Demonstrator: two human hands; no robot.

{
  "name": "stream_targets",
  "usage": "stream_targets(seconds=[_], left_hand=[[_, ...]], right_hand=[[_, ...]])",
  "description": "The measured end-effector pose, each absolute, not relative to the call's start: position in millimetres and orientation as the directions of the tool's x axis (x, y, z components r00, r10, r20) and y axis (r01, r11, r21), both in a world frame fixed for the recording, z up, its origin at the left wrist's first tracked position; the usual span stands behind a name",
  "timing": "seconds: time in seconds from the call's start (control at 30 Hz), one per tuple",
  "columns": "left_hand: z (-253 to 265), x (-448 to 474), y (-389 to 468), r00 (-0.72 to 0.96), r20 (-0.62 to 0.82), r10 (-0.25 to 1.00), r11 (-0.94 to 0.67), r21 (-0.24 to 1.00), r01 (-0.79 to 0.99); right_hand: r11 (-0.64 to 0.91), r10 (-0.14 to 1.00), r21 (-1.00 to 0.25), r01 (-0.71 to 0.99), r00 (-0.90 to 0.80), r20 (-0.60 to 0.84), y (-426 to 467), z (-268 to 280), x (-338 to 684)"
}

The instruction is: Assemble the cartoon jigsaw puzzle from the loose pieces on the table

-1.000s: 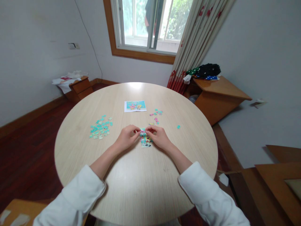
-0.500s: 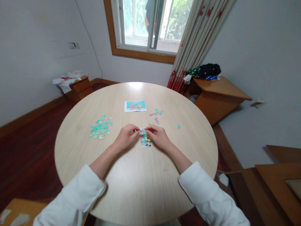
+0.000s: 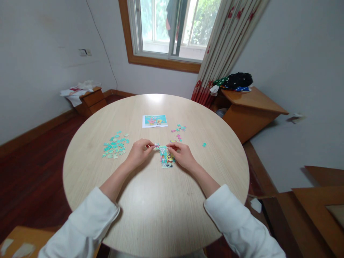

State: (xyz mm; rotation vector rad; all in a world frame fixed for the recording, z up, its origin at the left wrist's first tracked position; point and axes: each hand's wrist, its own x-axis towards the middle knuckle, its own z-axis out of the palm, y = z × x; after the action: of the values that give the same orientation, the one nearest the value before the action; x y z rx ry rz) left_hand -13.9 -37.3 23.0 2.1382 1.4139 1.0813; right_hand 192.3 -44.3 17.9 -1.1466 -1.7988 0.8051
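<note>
My left hand (image 3: 139, 152) pinches a small pink-and-white jigsaw piece (image 3: 157, 145) between thumb and fingertips, just off the upper left corner of a partly joined jigsaw puzzle (image 3: 163, 157). That joined section lies flat, with cartoon figures on it, one pale turquoise and one yellow. At its upper right edge my right hand (image 3: 182, 154) has thumb and forefinger closed against the puzzle, hiding part of that side. Beyond the right hand lie a few pink and yellow jigsaw pieces (image 3: 178, 137), partly behind the fingers.
A heap of turquoise jigsaw pieces (image 3: 116, 145) lies on the left of the round table (image 3: 150, 211). A printed reference picture (image 3: 154, 121) is behind the hands. More loose pieces (image 3: 180, 128) sit beyond, and a single turquoise piece (image 3: 204, 144) lies to the right.
My left hand has drawn back left from the puzzle's top with the pink-and-white piece, uncovering the turquoise figure's head. The right hand has stayed almost in place.
</note>
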Motion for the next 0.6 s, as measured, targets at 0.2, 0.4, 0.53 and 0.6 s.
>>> stream_targets(seconds=[0.2,0.4,0.53,0.6], left_hand=[[23.0,-15.0,-36.5,0.224,0.372,0.901,-0.422,0.63,0.651],[22.3,-14.8,-36.2,0.242,0.366,0.899,-0.43,0.623,0.654],[19.3,-15.4,-35.3,0.249,0.344,0.905,-0.418,0.616,0.668],[17.2,-16.1,-34.6,0.256,0.34,0.905,-0.419,0.605,0.677]], right_hand=[[0.384,0.92,-0.835,0.394,-0.237,0.311,-43.6,16.8,193.4],[0.388,0.919,-0.829,0.402,-0.242,0.312,-43.1,16.5,193.6],[0.386,0.919,-0.826,0.411,-0.244,0.308,-43.1,16.5,193.4],[0.386,0.92,-0.822,0.418,-0.242,0.309,-42.9,16.0,193.5]])
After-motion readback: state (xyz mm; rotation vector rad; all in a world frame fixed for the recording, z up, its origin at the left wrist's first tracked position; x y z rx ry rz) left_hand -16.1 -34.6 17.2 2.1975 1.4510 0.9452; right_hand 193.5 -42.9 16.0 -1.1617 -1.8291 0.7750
